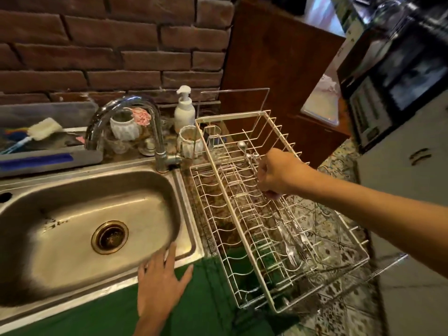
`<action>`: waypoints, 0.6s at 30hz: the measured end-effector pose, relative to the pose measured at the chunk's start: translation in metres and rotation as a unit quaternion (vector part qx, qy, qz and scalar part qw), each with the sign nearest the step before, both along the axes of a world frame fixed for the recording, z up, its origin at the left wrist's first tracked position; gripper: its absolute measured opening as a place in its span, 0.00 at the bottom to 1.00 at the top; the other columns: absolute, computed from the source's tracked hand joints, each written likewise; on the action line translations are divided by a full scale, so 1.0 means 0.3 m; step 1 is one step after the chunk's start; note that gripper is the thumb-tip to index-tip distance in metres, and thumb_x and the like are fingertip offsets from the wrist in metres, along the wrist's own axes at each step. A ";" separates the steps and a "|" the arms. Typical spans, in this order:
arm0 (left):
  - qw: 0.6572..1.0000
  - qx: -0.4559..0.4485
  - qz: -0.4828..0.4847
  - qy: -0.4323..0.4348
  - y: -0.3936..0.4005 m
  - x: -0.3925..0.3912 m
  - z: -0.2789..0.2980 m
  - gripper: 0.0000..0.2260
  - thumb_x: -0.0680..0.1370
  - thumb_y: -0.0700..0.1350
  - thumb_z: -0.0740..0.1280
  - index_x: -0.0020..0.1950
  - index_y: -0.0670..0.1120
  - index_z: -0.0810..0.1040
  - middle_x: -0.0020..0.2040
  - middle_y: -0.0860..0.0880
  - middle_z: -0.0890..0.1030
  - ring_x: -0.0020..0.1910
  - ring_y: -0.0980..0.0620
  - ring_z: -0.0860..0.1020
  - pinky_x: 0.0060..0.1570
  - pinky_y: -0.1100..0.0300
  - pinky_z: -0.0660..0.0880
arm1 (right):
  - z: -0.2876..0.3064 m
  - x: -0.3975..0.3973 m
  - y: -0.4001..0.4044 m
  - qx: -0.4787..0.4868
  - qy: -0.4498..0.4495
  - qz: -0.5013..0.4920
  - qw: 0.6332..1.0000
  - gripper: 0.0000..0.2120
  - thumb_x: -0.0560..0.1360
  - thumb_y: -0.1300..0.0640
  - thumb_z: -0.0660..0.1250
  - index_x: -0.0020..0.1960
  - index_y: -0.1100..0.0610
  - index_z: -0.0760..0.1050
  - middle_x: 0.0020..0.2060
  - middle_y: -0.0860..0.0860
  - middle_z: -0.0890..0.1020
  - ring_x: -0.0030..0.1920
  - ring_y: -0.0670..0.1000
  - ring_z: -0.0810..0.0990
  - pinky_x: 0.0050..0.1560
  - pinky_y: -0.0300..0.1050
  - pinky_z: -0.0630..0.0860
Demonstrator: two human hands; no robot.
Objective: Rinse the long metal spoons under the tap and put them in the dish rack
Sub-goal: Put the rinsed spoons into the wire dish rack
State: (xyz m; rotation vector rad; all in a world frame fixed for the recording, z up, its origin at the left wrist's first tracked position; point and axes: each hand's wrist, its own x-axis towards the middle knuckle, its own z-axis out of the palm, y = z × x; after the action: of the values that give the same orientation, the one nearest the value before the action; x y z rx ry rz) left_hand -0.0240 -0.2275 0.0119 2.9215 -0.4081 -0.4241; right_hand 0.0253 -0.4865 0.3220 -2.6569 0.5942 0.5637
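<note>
We see the right hand (276, 174) reaching from the right edge over the cream-white wire dish rack (261, 214), forearm extended and wrist bent downward. Its fingers are curled together, pinching the thin handles of the long metal spoons (249, 154), whose small rounded bowls project beyond the knuckles toward the back of the rack. How many spoons are held we cannot tell.

The left hand (161, 284) lies flat, fingers straight and spread, holding nothing, with the fingertips (172, 248) on the front rim of the brushed stainless-steel sink (80, 229).

The sink basin is oval with a brass-coloured round drain (109, 237). A curved chrome gooseneck tap (126, 117) rises behind it, with the spout over the basin's rear left.

The rack is a coated wire grid with upright prongs, standing on the patterned stone counter (339, 238) just right of the sink. Further shiny metal cutlery (291, 241) lies in its near right section.

Behind the rack stands a white plastic pump bottle (184, 107). Beside it are two ribbed white ceramic cups (124, 127). The wall is rough red-brown brick (97, 44).
</note>
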 end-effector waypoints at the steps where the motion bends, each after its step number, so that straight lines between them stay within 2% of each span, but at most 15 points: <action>1: 1.000 -0.009 -0.004 -0.007 0.001 -0.002 0.000 0.39 0.76 0.73 0.48 0.76 0.49 0.71 0.67 0.45 0.80 0.66 0.44 0.78 0.67 0.41 0.68 | -0.025 -0.008 -0.004 -0.010 -0.008 0.009 1.000 0.02 0.77 0.66 0.69 0.46 0.62 0.78 0.38 0.57 0.84 0.35 0.51 0.84 0.33 0.40 0.81; 3: 1.000 -0.017 -0.010 -0.019 0.001 -0.006 0.000 0.37 0.76 0.71 0.51 0.72 0.47 0.74 0.63 0.44 0.82 0.62 0.43 0.79 0.63 0.41 0.70 | -0.061 -0.017 -0.009 -0.023 -0.023 0.020 0.999 0.04 0.78 0.66 0.67 0.45 0.63 0.78 0.38 0.57 0.83 0.36 0.54 0.85 0.34 0.44 0.83; 6: 1.000 -0.009 -0.010 -0.024 0.002 -0.008 0.004 0.36 0.76 0.70 0.53 0.72 0.47 0.75 0.63 0.44 0.82 0.62 0.43 0.79 0.63 0.41 0.70 | -0.095 -0.017 -0.016 -0.034 -0.037 0.023 0.998 0.05 0.78 0.68 0.65 0.45 0.66 0.78 0.37 0.57 0.82 0.40 0.58 0.87 0.41 0.53 0.86; 8: 1.000 -0.007 -0.010 -0.022 0.002 -0.009 0.008 0.36 0.76 0.70 0.54 0.72 0.47 0.75 0.63 0.44 0.82 0.62 0.43 0.79 0.63 0.41 0.70 | -0.109 -0.014 -0.019 -0.040 -0.038 0.029 0.998 0.04 0.78 0.68 0.65 0.45 0.66 0.78 0.39 0.59 0.83 0.41 0.59 0.86 0.43 0.56 0.86; 14: 0.999 -0.012 -0.007 -0.029 0.001 -0.008 0.006 0.37 0.76 0.71 0.52 0.73 0.47 0.74 0.64 0.44 0.81 0.63 0.44 0.79 0.64 0.42 0.69 | -0.141 -0.016 -0.024 -0.060 -0.035 0.044 0.997 0.05 0.78 0.68 0.65 0.44 0.63 0.76 0.39 0.56 0.80 0.40 0.57 0.84 0.44 0.53 0.86; 18: 0.999 -0.013 -0.005 -0.032 0.000 -0.009 0.008 0.37 0.76 0.71 0.52 0.73 0.47 0.75 0.64 0.44 0.81 0.63 0.44 0.79 0.64 0.42 0.69 | -0.151 -0.014 -0.024 -0.060 -0.037 0.046 0.996 0.06 0.77 0.70 0.64 0.43 0.64 0.78 0.38 0.56 0.80 0.38 0.56 0.85 0.39 0.50 0.86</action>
State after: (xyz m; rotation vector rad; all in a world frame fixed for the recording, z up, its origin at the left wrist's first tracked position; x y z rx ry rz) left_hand -0.0266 -0.2274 0.0143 2.9147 -0.4347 -0.3247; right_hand 0.0210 -0.4936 0.2766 -2.8165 0.4999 0.4653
